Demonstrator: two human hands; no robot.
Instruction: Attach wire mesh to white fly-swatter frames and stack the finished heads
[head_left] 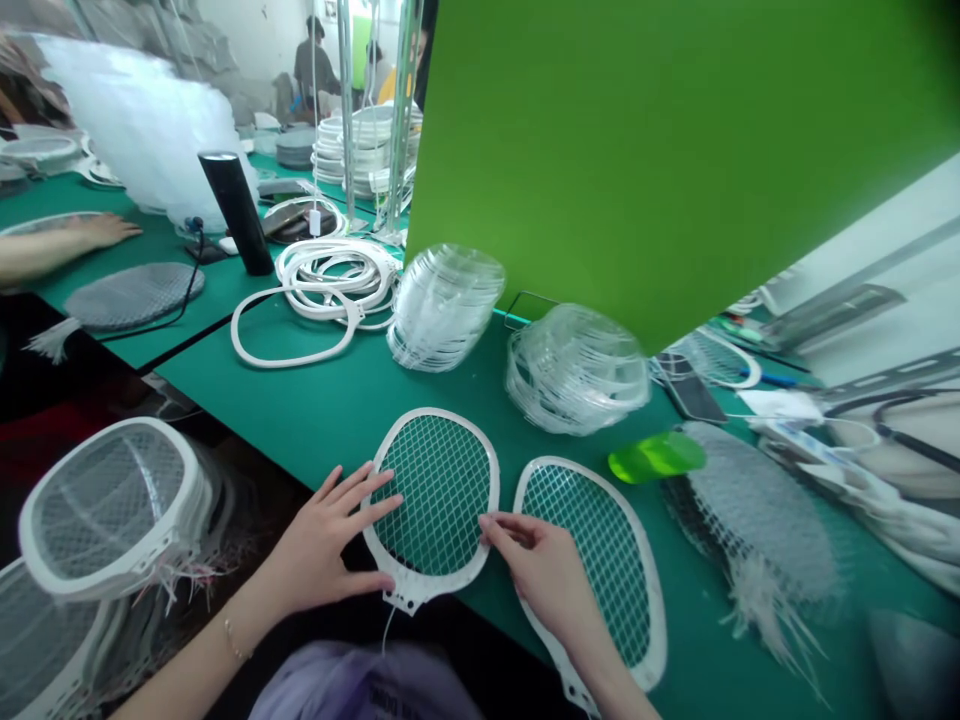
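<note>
A white racket-head frame with mesh [431, 480], like that of an electric fly swatter, lies at the table's front edge, a thin wire hanging from its neck. My left hand [322, 545] is spread flat over its left rim, fingertips on the mesh and thumb near the neck. With thumb and forefinger pinched together, my right hand [544, 570] grips the frame's right rim. Beneath my right wrist and forearm lies a second meshed white frame [651, 600], partly covered.
Clear plastic ovals in two stacks, left [446, 305] and right [577, 370], stand behind the frames. Bare white rings [296, 360] lie at left, grey mesh sheets [757, 490] and a green roll [656, 457] at right. Framed meshes [112, 500] are piled lower left. A green panel [637, 150] rises behind. A co-worker's hand [109, 230] rests far left.
</note>
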